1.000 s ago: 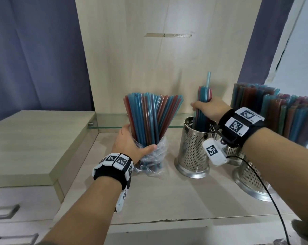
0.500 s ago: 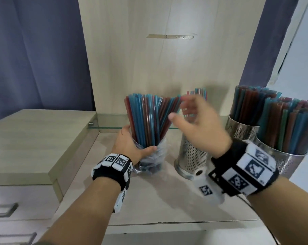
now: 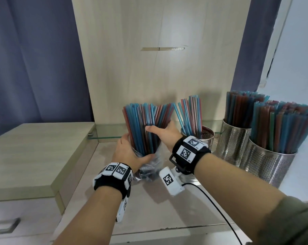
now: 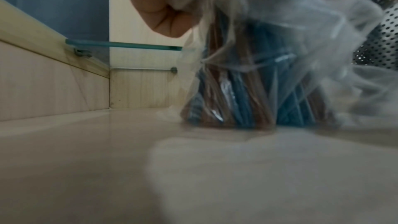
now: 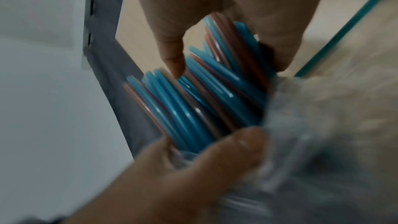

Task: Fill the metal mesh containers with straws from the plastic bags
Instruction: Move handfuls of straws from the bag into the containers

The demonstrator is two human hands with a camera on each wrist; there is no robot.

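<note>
straws (image 3: 146,128) upright, tips up | our left hand (image 3: 130,152) fingers wrapping bag (image 4: 280,74) | right hand (image 3: 164,134) fingers pinching a clump | mesh container (image 3: 207,137) beside fingers part-full

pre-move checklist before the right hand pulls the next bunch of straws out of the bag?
1. Left hand holds plastic bag steady: ok.
2. Bag standing upright on the counter: ok.
3. Right hand closed round a bunch of bagged straws: ok, fingers wrap part of them.
4. Middle mesh container has room: ok, only partly filled.
5. Two right containers full: ok.
6. Bag mouth clear of the grasped straws: cannot tell.
</note>
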